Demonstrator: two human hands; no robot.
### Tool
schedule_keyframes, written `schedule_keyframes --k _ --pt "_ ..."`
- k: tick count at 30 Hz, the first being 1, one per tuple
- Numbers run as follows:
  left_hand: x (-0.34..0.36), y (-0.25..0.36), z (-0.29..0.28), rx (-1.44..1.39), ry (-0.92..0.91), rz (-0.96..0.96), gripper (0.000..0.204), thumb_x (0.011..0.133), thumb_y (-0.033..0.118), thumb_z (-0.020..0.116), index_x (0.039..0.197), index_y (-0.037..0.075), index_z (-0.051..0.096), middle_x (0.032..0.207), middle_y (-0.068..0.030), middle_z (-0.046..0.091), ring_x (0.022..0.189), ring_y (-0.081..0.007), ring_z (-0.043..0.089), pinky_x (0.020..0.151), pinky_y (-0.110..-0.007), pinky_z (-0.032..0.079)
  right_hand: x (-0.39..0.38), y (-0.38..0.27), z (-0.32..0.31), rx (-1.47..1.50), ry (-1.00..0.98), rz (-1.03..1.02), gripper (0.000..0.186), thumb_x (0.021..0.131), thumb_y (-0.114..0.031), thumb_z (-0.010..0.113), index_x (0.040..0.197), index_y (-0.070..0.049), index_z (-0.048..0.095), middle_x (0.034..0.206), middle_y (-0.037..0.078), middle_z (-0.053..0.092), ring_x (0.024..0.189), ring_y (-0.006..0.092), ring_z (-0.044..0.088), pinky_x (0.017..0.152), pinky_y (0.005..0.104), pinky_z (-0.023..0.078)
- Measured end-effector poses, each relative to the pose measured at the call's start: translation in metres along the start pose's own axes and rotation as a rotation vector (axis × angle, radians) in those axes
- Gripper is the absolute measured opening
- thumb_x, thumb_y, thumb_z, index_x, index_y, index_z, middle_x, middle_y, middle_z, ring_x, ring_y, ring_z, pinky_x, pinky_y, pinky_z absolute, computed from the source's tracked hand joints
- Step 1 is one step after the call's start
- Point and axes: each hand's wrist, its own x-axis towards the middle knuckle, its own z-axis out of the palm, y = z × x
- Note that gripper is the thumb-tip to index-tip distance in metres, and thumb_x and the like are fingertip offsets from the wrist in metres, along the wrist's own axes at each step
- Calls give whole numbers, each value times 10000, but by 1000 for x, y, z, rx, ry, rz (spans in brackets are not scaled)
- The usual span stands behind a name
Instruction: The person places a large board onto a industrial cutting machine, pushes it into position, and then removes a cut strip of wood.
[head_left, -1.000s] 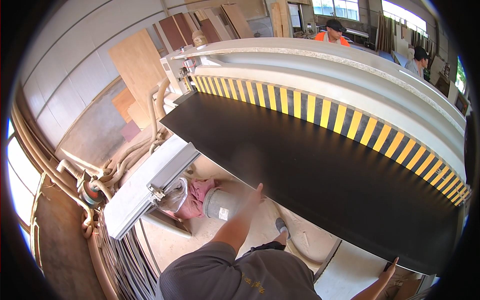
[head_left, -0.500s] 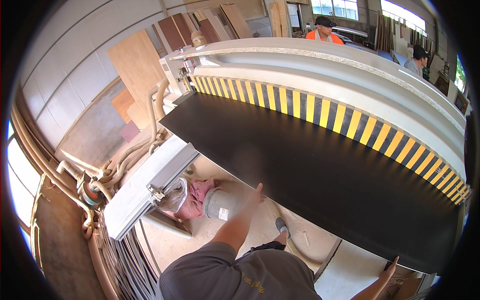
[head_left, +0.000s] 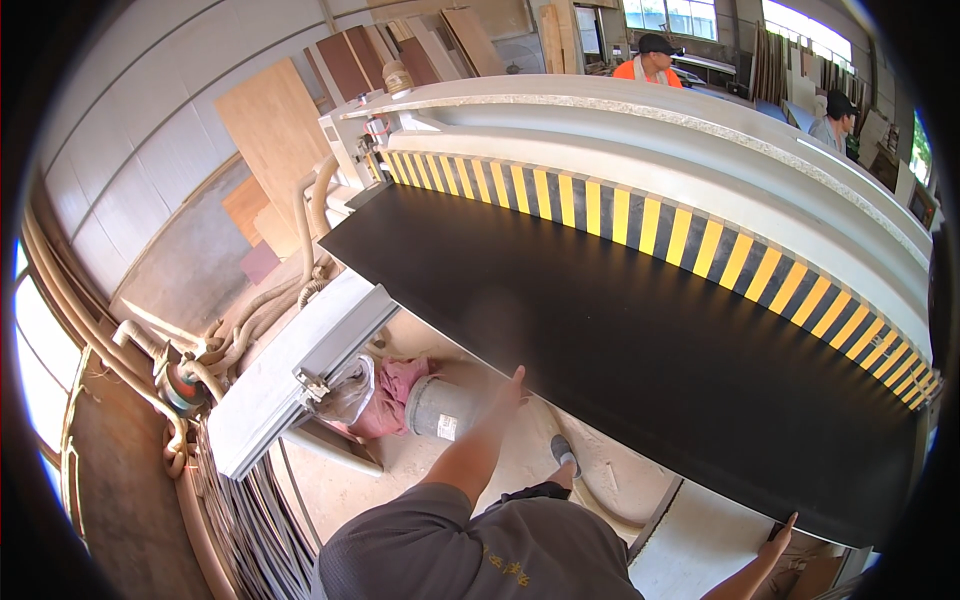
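Observation:
A long black panel lies flat across the machine bed, its far edge running along the yellow-and-black striped guard. My left hand is closed on the panel's near edge around its middle, thumb up at the rim and the other fingers mostly hidden beneath. Farther right along the same edge, my right hand grips the panel near its right end. Its thumb also shows at the rim, and the fingers underneath are largely out of sight.
Left of me a white support arm with a metal rail juts out. Below the panel stand a grey bucket and a pink cloth. The machine's pale beam spans behind the guard; a person in orange is beyond it.
The person in orange beyond the machine has shifted slightly to the right. My hands and the black panel stay where they were.

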Motion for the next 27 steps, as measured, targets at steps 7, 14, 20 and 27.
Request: schedule_keyframes --k 7,14,20,27 --pt "4 -4 -3 0 43 -22 764 945 682 581 1314 13 589 1191 -121 686 1078 -289 664 944 -436 528 -5 -1 8 -70 72 15 877 897 -661 679 1389 57 575 1374 103 613 1203 244 571 1055 354 450" --pt "-13 6 18 19 23 -6 854 942 737 509 1281 -39 624 1197 -178 692 1119 -306 657 997 -435 481 -5 2 -18 -17 71 -1 845 907 -649 674 1406 24 572 1375 92 617 1211 232 572 1063 357 447" --pt "30 -19 -13 -120 68 -10 928 903 730 606 1466 0 500 1446 -153 548 1080 -286 629 903 -393 555 -36 -6 39 18 -78 -81 640 997 -521 625 1400 -26 593 1358 18 629 1213 156 552 1051 316 407" --pt "66 -41 -9 -258 -69 -65 674 900 698 640 1283 143 660 1185 -12 699 865 -196 597 732 -340 474 -78 -25 58 -169 329 -44 491 922 -558 720 749 -104 655 637 -21 426 575 155 382 555 343 332"
